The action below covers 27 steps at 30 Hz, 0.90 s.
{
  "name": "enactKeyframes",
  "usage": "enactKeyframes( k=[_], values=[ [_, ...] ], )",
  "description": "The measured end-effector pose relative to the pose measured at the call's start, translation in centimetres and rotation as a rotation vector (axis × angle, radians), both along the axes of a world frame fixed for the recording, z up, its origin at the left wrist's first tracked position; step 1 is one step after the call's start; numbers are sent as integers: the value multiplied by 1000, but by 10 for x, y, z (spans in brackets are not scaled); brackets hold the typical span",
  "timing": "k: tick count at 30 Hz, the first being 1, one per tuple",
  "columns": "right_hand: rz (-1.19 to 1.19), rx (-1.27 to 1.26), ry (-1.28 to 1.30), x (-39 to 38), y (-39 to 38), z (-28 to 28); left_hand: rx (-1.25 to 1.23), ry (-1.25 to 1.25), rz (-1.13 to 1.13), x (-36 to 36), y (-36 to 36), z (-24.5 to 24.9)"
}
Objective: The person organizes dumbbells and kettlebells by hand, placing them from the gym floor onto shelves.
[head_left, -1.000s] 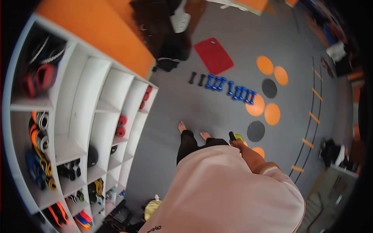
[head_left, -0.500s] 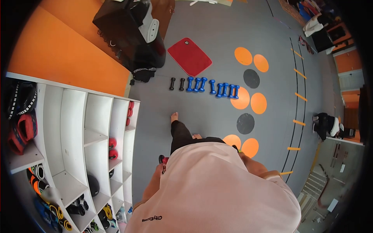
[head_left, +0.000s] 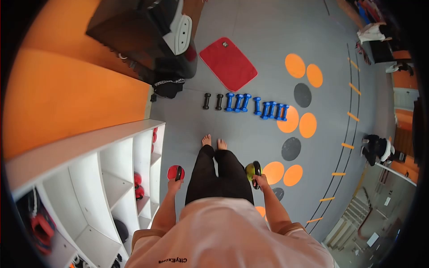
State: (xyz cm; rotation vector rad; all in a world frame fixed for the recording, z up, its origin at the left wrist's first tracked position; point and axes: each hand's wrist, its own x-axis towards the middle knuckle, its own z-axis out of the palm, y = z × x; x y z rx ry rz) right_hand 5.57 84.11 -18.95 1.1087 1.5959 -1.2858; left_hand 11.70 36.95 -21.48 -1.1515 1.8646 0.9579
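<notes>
My left hand (head_left: 174, 184) is wrapped round the black handle of a red kettlebell (head_left: 172, 172), beside the white shelves. On the other side of my legs, my right hand (head_left: 261, 180) grips the dark handle of a yellow-green kettlebell (head_left: 250, 171). Both arms hang down at my sides. Ahead of my bare feet a row of several blue dumbbells (head_left: 257, 106) lies on the grey floor, with two black dumbbells (head_left: 219, 102) at its left end. Behind the row lies a red mat (head_left: 228, 64).
White shelves (head_left: 103, 151) with gear stand at the left, below an orange wall. Orange and black discs (head_left: 291, 148) and a floor ladder (head_left: 338, 174) lie to the right. A person (head_left: 378, 148) is at the far right, another (head_left: 373, 33) at the upper right.
My feet have come side by side. Both hands, with their kettlebells, now show fully at my sides, where my torso partly hid them before. The view has shifted.
</notes>
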Motion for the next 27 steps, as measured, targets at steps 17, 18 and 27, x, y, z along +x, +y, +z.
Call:
enactKeyframes(
  k=[17,18,27],
  values=[
    [232,62,-9,-190,-142,-484,184,83,-82,-238,51,-414],
    [166,21,33,-195,-147,-488,141,73,-155,-244,60,-434],
    [66,-19,34,-218,-173,-500,76,35,-343,-298,133,-451]
  ],
)
